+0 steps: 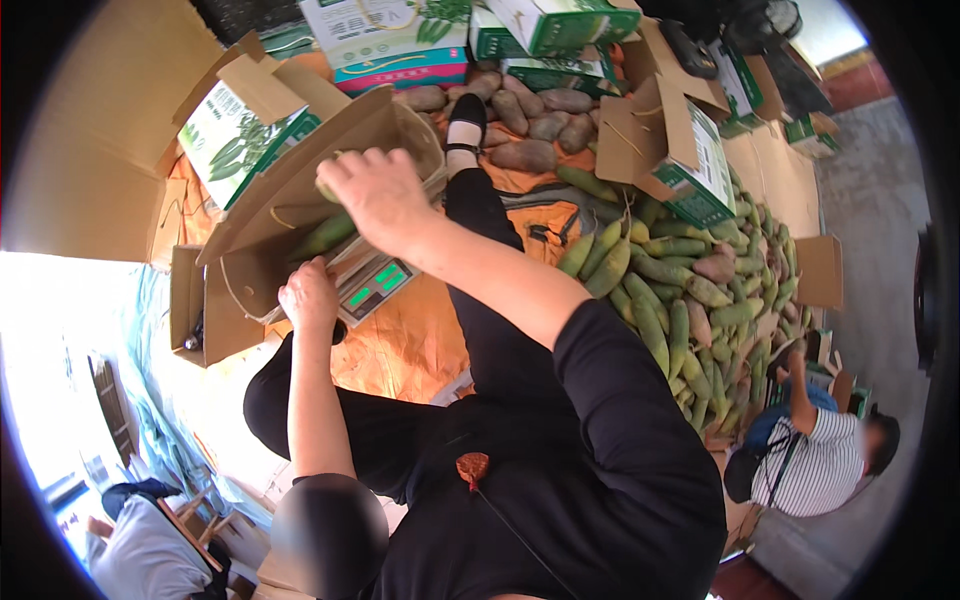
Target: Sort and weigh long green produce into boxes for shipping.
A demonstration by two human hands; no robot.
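An open cardboard box (290, 165) stands tilted in front of me, with a long green radish (328, 235) lying inside. My right hand (375, 195) reaches over the box, its fingers curled down on a pale green radish (326, 190) that they mostly hide. At the near edge of the box, my left hand (310, 295) has its fingers closed on the cardboard rim. Beside that hand is a scale (378, 285) with a lit green display, partly under the box.
Green radishes (650, 300) form a large heap to my right. Reddish-brown roots (525, 155) lie beyond my foot. Printed cartons (390, 40) stand at the back; another open carton (680, 150) borders the heap. People sit at lower right (815, 455) and lower left (150, 550).
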